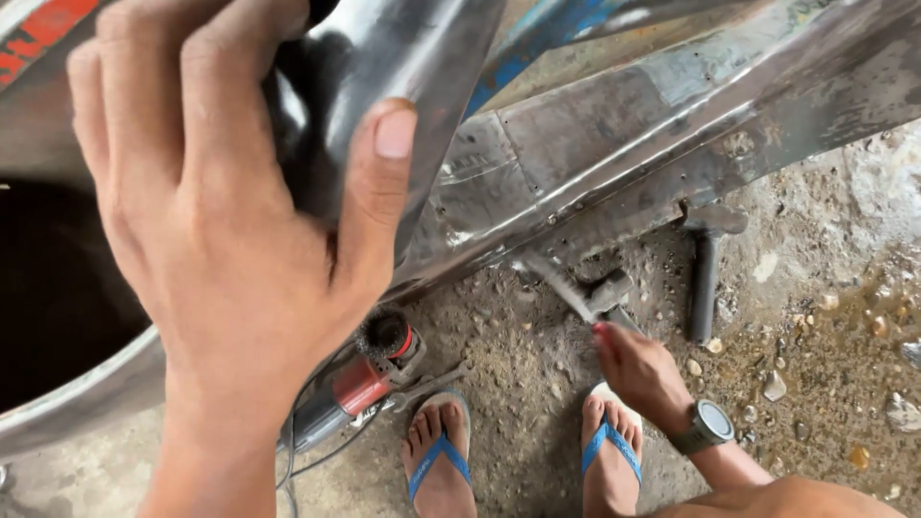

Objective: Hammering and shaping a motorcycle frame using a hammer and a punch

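left hand (230,240): clenched on black rubber tube (384,67), thumb across it | right hand (641,369): fingers closed on grey tool (585,297) low by metal rim (614,144) | grinder (360,384) on ground below left hand | 2 blue sandals (436,451)

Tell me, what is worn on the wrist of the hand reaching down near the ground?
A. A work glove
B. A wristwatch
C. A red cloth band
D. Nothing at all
B. The right hand reaches down toward a metal tool on the gritty ground, and a dark wristwatch with a round face is strapped on its wrist; the hand itself is bare.
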